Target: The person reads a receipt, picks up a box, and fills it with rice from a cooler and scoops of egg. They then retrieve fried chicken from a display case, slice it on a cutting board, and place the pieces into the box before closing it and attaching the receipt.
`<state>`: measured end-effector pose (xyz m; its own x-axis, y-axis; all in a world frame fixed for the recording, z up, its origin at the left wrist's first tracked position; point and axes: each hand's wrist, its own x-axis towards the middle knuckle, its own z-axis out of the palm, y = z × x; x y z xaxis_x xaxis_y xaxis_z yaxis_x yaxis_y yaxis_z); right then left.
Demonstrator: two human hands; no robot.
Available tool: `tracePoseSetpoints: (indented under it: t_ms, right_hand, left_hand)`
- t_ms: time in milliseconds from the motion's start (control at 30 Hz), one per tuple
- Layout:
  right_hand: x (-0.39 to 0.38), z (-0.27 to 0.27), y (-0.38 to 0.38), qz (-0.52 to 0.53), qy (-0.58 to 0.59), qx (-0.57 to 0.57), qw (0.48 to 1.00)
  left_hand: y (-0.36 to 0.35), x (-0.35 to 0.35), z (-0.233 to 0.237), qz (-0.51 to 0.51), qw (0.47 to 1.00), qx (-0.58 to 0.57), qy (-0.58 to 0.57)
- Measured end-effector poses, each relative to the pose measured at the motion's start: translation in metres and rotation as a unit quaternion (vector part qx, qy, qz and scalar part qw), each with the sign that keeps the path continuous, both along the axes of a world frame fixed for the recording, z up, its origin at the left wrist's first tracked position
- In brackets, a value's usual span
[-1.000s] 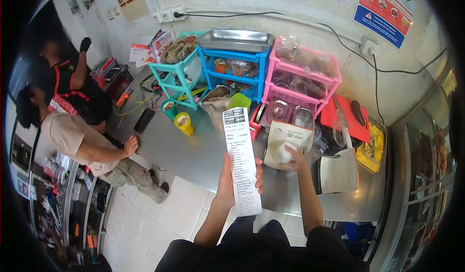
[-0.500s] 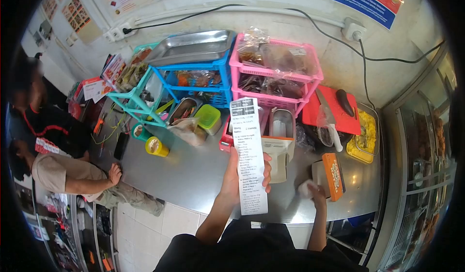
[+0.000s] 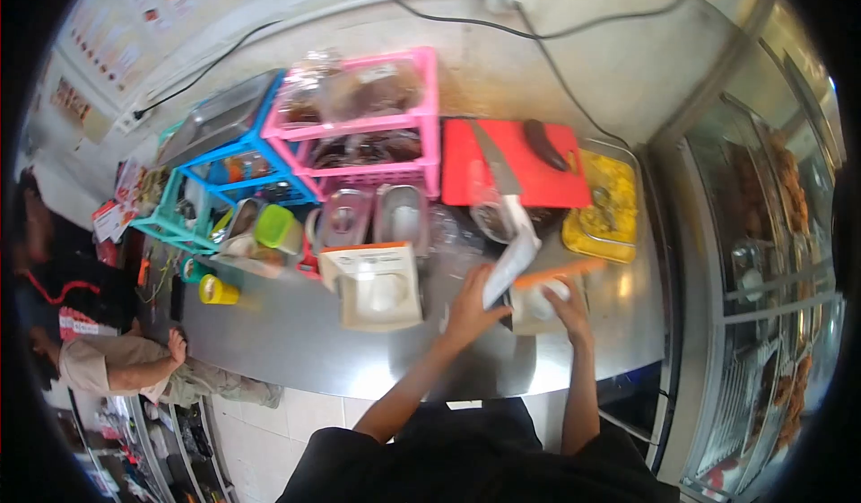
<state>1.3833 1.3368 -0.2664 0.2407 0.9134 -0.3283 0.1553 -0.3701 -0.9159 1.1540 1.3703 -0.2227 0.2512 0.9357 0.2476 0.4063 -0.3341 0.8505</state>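
My left hand (image 3: 471, 313) grips a long paper receipt (image 3: 513, 265), which is tilted and blurred, beside an open takeaway box (image 3: 536, 325) with an orange lid edge (image 3: 565, 273). Inside that box, my right hand (image 3: 570, 313) has its fingers on a white round bundle (image 3: 543, 300); its contents are hidden. To the left stands a second open takeaway box (image 3: 408, 310), with another white round bundle (image 3: 386, 291) lying in it.
Behind are a red cutting board (image 3: 462, 167) with a knife (image 3: 498, 167), a tray of yellow food (image 3: 614, 200), and pink (image 3: 430, 99) and blue (image 3: 269, 113) racks. A glass display case (image 3: 744, 261) stands right. Another person's hand (image 3: 178, 346) rests at the counter's left.
My view has turned right. The receipt has swung right and tilted with my left hand. My right hand has brought the white bundle into the right box, whose lid now stands open.
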Motion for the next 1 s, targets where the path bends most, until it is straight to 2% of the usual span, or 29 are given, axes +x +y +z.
tracePoseSetpoints:
  t_ms: [67,133,200,233,300,333,400,433,533,567,600,667,700,767,800,833,867,933,967,1000]
  right_hand:
    - [0.005,0.005,0.018,0.034,-0.003,-0.025,0.999]
    - [0.019,-0.023,0.035,0.085,-0.095,-0.040,0.991]
    - [0.027,-0.034,0.048,0.134,0.006,-0.051,0.990]
    - [0.031,-0.027,0.052,0.125,0.004,-0.049,0.991]
    - [0.034,-0.017,0.056,0.129,0.097,-0.045,0.986]
    - [0.035,-0.018,0.056,0.121,0.099,-0.046,0.987]
    - [0.037,-0.022,0.059,0.184,0.125,-0.058,0.973]
    - [0.038,-0.030,0.060,0.213,0.047,-0.031,0.975]
    - [0.041,-0.055,0.066,0.219,0.009,0.020,0.975]
    - [0.039,-0.083,0.071,0.251,-0.145,0.080,0.954]
    - [0.039,-0.083,0.067,0.247,-0.144,0.078,0.955]
    - [0.042,-0.060,0.061,0.345,-0.270,0.198,0.877]
    - [0.054,0.003,0.053,0.380,-0.127,0.116,0.909]
    - [0.093,0.050,0.059,0.361,0.069,-0.037,0.929]
    - [0.112,0.051,0.072,0.240,-0.088,0.009,0.967]
    - [0.131,0.050,0.090,0.109,-0.241,0.056,0.963]
    - [0.151,0.043,0.116,0.041,-0.387,0.004,0.921]
    - [0.179,0.004,0.154,-0.034,-0.532,-0.024,0.846]
    - [0.185,-0.012,0.170,-0.036,-0.532,-0.024,0.846]
    - [0.188,-0.026,0.182,0.001,-0.584,-0.063,0.809]
  left_hand:
    - [0.015,0.024,-0.006,-0.033,0.998,-0.061,-0.005]
    - [0.028,0.040,-0.004,-0.046,0.988,-0.140,0.045]
    - [0.034,0.048,-0.023,0.012,0.992,-0.104,0.065]
    - [0.034,0.057,-0.011,0.002,0.993,-0.101,0.064]
    - [0.028,0.070,0.008,0.105,0.993,0.058,-0.002]
    - [0.028,0.076,0.003,0.098,0.994,0.056,-0.001]
    - [0.028,0.087,-0.010,0.139,0.989,-0.005,0.053]
    - [0.031,0.085,-0.011,0.137,0.985,-0.018,0.107]
    - [0.039,0.068,-0.016,0.168,0.978,0.041,0.114]
    - [0.042,0.060,-0.010,0.162,0.978,0.057,0.122]
    - [0.044,0.053,-0.008,0.158,0.978,0.056,0.123]
    - [0.051,0.039,-0.005,0.153,0.974,-0.012,0.167]
    - [0.054,0.032,-0.005,0.143,0.975,-0.009,0.170]
    - [0.054,0.019,-0.006,0.133,0.977,-0.024,0.165]
    - [0.053,0.017,0.004,0.132,0.971,-0.069,0.185]
    - [0.050,0.017,0.015,0.142,0.965,-0.020,0.220]
    - [0.049,0.018,0.028,0.150,0.955,0.032,0.253]
    - [0.039,0.041,0.054,0.247,0.958,0.052,0.132]
    - [0.029,0.069,0.074,0.270,0.963,0.004,0.017]
    - [0.021,0.087,0.060,0.271,0.954,-0.020,-0.125]
